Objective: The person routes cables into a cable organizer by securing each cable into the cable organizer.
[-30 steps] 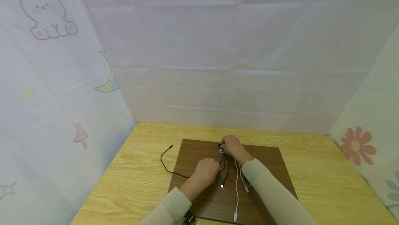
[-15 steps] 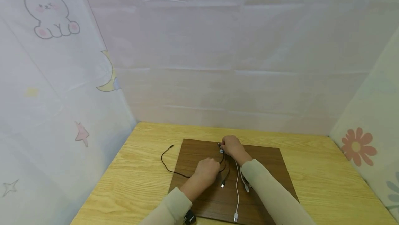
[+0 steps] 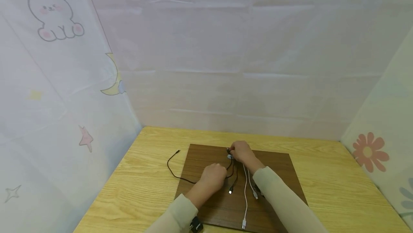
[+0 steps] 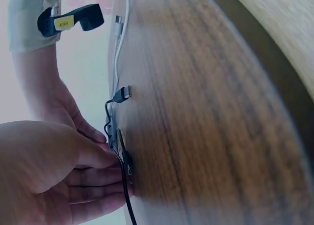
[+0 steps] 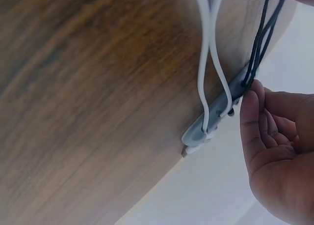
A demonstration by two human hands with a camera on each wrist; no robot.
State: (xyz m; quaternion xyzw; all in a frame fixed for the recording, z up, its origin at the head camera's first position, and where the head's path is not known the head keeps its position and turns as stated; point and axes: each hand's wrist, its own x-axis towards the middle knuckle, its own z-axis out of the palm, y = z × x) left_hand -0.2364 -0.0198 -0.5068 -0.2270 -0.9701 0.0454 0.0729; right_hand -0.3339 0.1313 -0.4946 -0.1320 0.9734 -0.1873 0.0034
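Observation:
A grey cable organizer lies at the far edge of a dark wood-grain board. Two white cables run out from slots at one end of it, and black cables gather at the other. There my right hand pinches a black cable with thumb and index finger, right against the organizer. Closer to me, my left hand holds a black cable between thumb and fingers, low over the board. My knuckles hide that grip in the head view.
From under my left hand the black cable's free end trails onto the yellow table. A black USB plug and a white USB plug lie on the board. A black object sits by my left sleeve.
My right hand and forearm have shifted slightly to the right, still at the organizer. The left hand and the loose cables look the same.

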